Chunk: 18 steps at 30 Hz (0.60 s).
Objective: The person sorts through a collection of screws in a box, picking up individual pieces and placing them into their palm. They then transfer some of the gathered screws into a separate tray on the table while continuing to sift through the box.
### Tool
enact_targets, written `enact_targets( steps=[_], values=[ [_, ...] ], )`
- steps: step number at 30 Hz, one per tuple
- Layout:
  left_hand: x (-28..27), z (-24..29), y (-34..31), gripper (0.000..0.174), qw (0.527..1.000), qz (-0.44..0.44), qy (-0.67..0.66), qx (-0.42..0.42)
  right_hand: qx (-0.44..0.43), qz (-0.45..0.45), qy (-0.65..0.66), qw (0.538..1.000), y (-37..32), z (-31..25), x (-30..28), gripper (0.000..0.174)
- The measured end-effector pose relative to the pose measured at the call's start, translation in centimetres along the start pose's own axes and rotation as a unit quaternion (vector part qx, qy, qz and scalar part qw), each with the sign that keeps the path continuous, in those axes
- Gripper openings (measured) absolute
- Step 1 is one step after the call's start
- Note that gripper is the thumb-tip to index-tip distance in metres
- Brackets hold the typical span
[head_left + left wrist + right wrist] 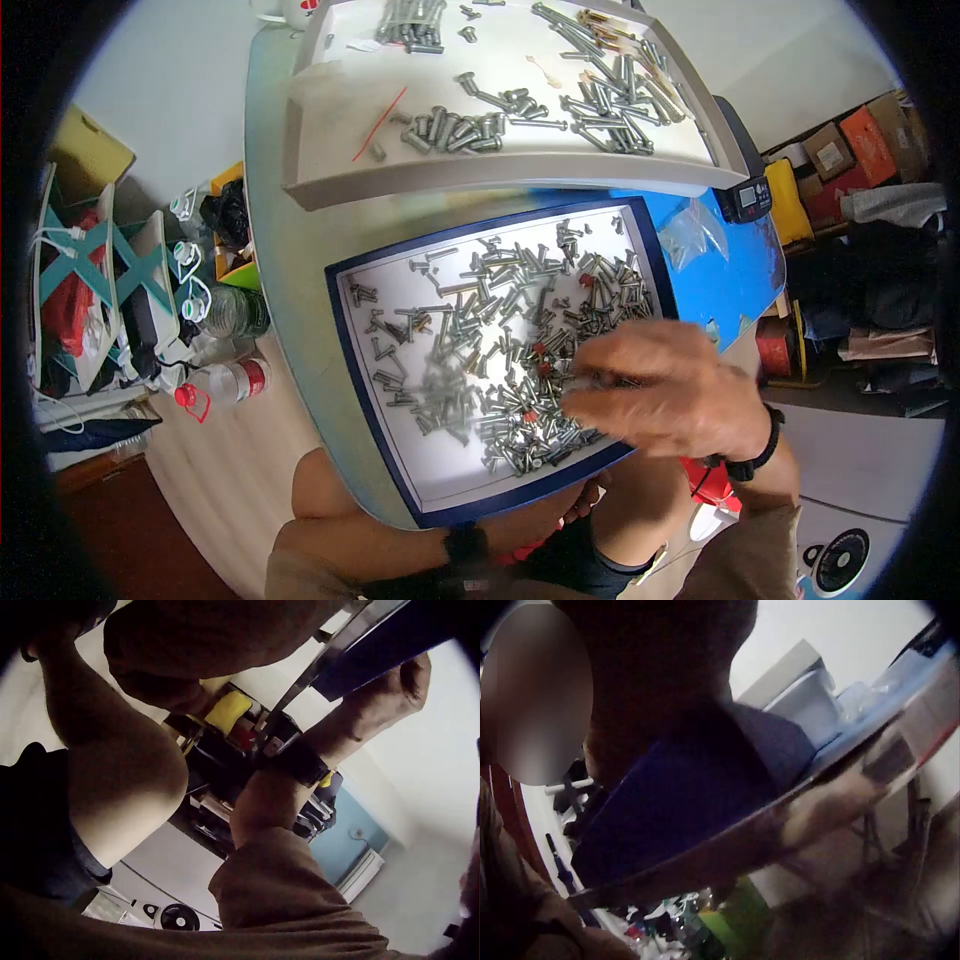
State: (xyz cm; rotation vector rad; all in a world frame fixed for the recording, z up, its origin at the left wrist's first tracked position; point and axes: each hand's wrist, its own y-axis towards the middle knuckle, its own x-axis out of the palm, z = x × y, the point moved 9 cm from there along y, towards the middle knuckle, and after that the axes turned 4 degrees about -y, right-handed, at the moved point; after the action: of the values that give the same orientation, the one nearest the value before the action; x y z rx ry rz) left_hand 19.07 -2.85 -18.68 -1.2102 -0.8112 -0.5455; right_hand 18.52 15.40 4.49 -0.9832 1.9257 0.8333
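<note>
1. The right hand (670,390) hovers over the right part of a blue-rimmed tray (445,487), its wrist wearing a black band (760,455).
2. Its fingers (585,385) are drawn together at the tips, right over the heap. The hand is blurred, so I cannot tell whether a screw sits between them.
3. The screws (480,330) lie loose in the blue-rimmed tray, thickest in the middle and to the right, with a few red bits among them.
4. The tray rests on the counter (290,250), with its near corner jutting past the counter's edge towards the person.
5. The left forearm (380,545) reaches in under that near corner. The left hand (585,498) is mostly hidden below the tray, and I cannot tell how its fingers lie.
6. From the left wrist view, looking up from below, the right hand (390,686) shows at the tray's dark edge.
7. Further back on the counter stands a grey tray (500,172) holding longer bolts (610,100) in separate groups.
8. Clear plastic bags (695,235) lie on the blue surface just right of the blue-rimmed tray, with a small black device (745,195) beyond them.
9. Plastic bottles (225,380) lie to the left of the counter, and cardboard boxes (850,140) are stacked off to the right.
</note>
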Motion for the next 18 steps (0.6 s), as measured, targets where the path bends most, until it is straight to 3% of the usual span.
enact_targets(
  steps=[5, 8, 11, 18],
  values=[
    [0.6, 0.2, 0.4, 0.031, 1.000, 0.017, -0.006, -0.010, -0.034, -0.095, -0.036, 0.994, 0.8, -0.9, 2.4, 0.037],
    [1.0, 0.3, 0.2, 0.031, 1.000, 0.020, -0.009, -0.016, -0.002, -0.010, -0.028, 1.000, 0.5, 1.5, 1.1, 0.035],
    [1.5, 1.5, -0.6, 0.033, 0.997, 0.026, 0.056, 0.041, 0.032, 0.009, -0.058, 0.998, 0.2, 2.6, -0.1, 0.036],
    [1.6, 1.4, -0.4, 0.030, 0.994, 0.008, 0.093, 0.051, 0.084, -0.013, -0.145, 0.986, -0.8, 3.4, -1.4, 0.040]
  ],
)
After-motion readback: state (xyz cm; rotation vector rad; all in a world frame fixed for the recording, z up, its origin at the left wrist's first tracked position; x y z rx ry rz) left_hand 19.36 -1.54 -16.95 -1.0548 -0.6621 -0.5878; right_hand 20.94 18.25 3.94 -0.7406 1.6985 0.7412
